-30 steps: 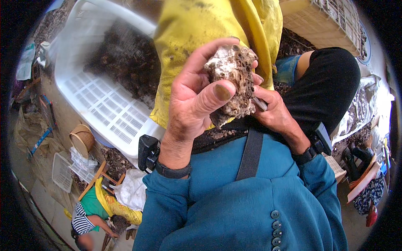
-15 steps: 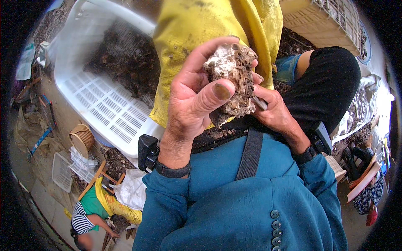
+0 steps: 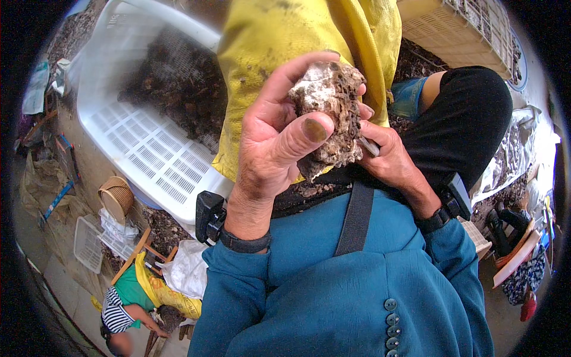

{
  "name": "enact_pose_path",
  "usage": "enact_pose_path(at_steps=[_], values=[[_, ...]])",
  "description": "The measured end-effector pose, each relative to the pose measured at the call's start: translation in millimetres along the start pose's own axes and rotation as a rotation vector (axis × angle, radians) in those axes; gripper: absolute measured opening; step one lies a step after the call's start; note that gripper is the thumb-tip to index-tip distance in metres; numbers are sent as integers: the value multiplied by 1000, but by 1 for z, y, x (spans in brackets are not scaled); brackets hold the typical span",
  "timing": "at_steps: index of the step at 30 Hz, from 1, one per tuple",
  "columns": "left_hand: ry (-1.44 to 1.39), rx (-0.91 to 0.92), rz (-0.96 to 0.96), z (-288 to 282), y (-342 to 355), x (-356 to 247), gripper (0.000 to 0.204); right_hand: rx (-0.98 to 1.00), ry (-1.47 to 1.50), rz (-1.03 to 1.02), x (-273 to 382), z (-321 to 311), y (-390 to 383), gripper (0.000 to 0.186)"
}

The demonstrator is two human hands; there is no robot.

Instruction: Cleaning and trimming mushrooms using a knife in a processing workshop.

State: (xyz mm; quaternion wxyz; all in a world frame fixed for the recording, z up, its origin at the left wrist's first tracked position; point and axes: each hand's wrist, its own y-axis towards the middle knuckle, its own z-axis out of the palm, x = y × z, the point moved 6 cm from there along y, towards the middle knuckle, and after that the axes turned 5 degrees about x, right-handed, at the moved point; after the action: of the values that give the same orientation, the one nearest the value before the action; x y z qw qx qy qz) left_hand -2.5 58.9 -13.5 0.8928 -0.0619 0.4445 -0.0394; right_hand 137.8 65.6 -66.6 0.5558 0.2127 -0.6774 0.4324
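My left hand (image 3: 267,143) is closed around a rough, crumbly lump (image 3: 327,89) mottled white and dark brown, its stained thumb lying across the front. Beside and behind the lump, my right hand (image 3: 386,160) grips a small grey tool (image 3: 370,146), perhaps a blade; most of it is hidden. Both hands are raised over my lap, in front of yellow cloth or sacking (image 3: 285,24).
A white slotted plastic basket (image 3: 151,140) with dark material stands left. A cream crate (image 3: 437,30) sits upper right. Lower left are a wicker basket (image 3: 116,199), a clear tray (image 3: 88,247) and a co-worker in a striped top (image 3: 116,312). Another person's legs (image 3: 499,229) show right.
My left hand and the lump have shifted very slightly upward since a second ago; both grips look the same.
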Motion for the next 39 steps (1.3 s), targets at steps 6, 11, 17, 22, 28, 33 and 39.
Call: enact_pose_path(at_steps=[6,11,17,22,28,33,39], values=[[-11,8,0,1,0,-2,74,10,21,17,0,1,0,39],[-7,5,7,-1,0,0,74,4,24,-12,1,1,1,39],[-6,27,9,0,0,0,73,-7,20,-19,-1,1,0,41],[-18,25,1,-1,0,0,74,-13,25,-13,2,1,0,42],[-22,18,-5,-2,0,0,75,-15,30,-24,3,1,1,42],[-15,10,-4,-1,-1,-1,75,20,28,16,2,1,1,41],[-4,3,-3,0,0,-1,75,-6,34,9,2,2,0,42]])
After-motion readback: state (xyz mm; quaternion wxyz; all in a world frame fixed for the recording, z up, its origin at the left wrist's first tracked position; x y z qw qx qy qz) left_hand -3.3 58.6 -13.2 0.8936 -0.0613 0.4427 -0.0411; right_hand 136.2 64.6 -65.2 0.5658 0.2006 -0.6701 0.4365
